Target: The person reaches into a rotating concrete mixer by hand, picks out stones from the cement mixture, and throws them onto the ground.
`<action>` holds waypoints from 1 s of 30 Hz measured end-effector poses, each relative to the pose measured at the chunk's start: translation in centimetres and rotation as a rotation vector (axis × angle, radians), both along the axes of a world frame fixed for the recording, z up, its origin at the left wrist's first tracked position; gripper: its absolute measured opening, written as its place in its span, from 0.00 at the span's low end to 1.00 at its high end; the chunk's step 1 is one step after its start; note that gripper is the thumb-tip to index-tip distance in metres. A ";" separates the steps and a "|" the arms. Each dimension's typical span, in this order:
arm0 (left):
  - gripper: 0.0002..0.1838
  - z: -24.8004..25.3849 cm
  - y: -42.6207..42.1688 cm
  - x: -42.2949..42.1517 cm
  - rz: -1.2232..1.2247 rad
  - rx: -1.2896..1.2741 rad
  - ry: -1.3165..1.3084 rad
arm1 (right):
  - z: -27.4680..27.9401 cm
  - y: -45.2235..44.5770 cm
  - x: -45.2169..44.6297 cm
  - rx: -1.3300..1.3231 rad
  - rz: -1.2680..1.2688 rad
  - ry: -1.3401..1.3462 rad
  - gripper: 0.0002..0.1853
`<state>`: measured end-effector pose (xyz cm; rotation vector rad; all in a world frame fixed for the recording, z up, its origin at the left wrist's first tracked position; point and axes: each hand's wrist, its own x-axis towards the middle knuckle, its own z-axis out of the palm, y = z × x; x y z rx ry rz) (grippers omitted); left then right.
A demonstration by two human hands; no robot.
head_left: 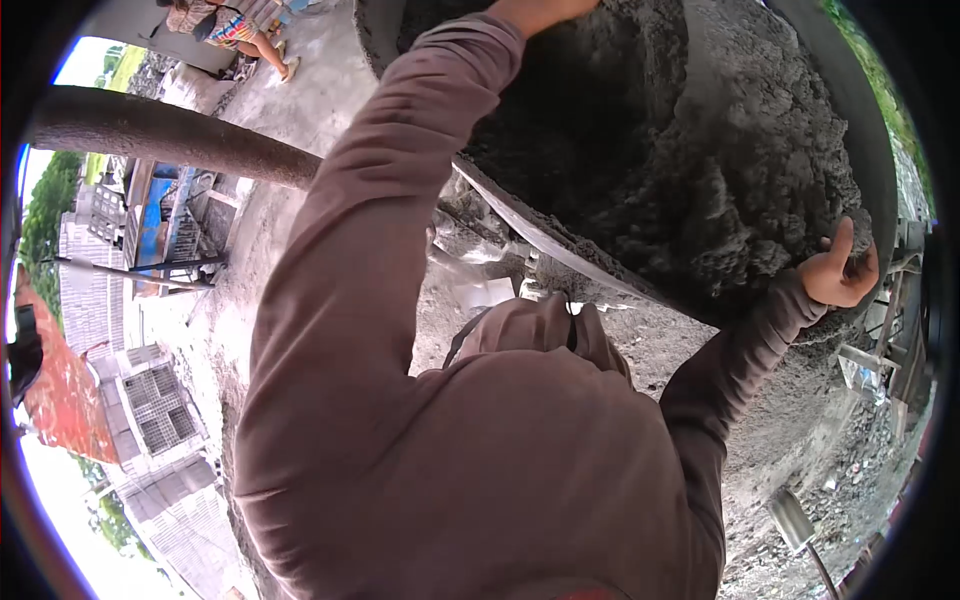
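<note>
A large round metal mixing pan [590, 262] with a raised rim fills the top of the head view. Wet, dark grey cement mix [740, 180] lies in it, heaped against the right side. My right hand [842, 275] is at the pan's right side, its fingers curled around a small grey lump [859, 232] that looks like the mix. Over the top of the pan reaches my left hand [548, 12]; the frame's edge cuts it off and its fingers are hidden.
A thick rusty pipe [180, 137] runs in from the left to behind my left arm. A shovel [792, 518] is at lower right. Another person [235, 28] is at upper left. Stacked grey blocks [90, 275] and a blue metal frame [158, 215] stand at left.
</note>
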<state>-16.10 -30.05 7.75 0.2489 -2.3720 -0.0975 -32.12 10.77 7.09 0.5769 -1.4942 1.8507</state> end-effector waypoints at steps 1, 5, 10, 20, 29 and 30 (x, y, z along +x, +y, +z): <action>0.11 -2.7 0.4 -0.9 0.125 -0.009 -0.140 | -0.3 0.3 -0.5 -0.008 -0.010 0.037 0.23; 0.17 -11.9 7.9 4.2 0.318 0.266 -0.639 | -0.6 -0.2 -0.3 0.052 0.136 0.033 0.22; 0.22 -7.9 12.6 6.6 0.178 0.386 -0.902 | 0.1 -1.9 2.0 0.349 0.321 -0.149 0.18; 0.20 -9.0 6.6 6.9 0.190 0.608 -0.847 | 5.9 -7.8 2.8 0.871 0.755 0.020 0.21; 0.14 -2.1 4.5 2.3 -0.146 0.453 -0.195 | -5.1 -8.3 -3.0 1.726 0.837 -0.103 0.22; 0.15 -5.0 3.7 1.8 -0.173 0.493 -0.123 | -5.0 -8.5 -3.2 1.762 0.879 -0.152 0.22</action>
